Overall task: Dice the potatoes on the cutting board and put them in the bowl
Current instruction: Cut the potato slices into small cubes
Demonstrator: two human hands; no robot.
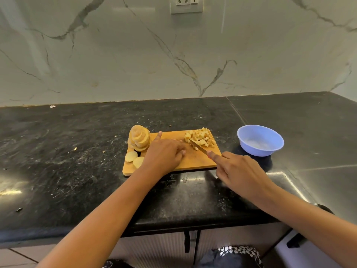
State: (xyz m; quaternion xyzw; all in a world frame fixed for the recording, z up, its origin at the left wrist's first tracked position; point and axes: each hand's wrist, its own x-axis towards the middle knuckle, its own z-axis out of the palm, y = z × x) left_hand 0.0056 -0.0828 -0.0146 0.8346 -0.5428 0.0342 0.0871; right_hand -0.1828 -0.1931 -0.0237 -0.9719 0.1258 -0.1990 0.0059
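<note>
We are mid-dicing. Our right hand (pixel 237 169) grips the knife (pixel 198 146), forefinger laid along its back. The blade tip is at the near edge of the pile of diced pieces (pixel 200 139), which sits at the far right corner of the cutting board (pixel 193 161). Our left hand (pixel 164 153) lies knuckles-up on the middle of the board with its fingers curled under. Whether it pins a piece beneath, we cannot tell. A stack of slices (pixel 139 138) stands at the board's far left, with two loose slices (pixel 131 156) flat beside it. The blue bowl (pixel 259 140) sits on the counter (pixel 77 151) just right of the board, with no potato in it. To cut well, we should tuck the left fingertips behind the knuckles, bring the blade straight down at even spacing, and push finished cubes toward the pile so the cutting spot is free.
</note>
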